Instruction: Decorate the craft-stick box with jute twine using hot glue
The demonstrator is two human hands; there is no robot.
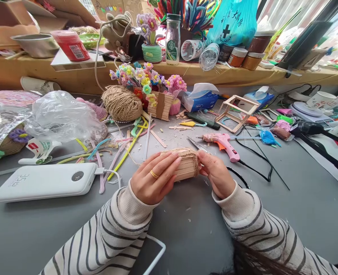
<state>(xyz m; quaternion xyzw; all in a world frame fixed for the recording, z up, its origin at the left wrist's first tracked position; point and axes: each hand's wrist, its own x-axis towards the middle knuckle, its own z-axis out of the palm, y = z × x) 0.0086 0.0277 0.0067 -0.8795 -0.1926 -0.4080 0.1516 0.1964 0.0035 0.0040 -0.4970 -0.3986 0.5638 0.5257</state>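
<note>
Between my two hands is a small box made of wooden craft sticks, with jute twine along its top and right edges. My left hand is closed on its left side, fingers laid over the twine; a gold ring is on one finger. At the right edge my right hand pinches the twine-covered rim between thumb and fingers. A strand of twine runs left from the box toward a ball of jute twine. Just beyond my hands lie scissors, partly hidden, and a pink glue gun.
A white power bank with a cable lies at left, near crumpled plastic wrap. Behind stand a stick frame, a blue tissue pack and pipe-cleaner flowers. Loose pipe cleaners and the glue gun's black cord cross the table.
</note>
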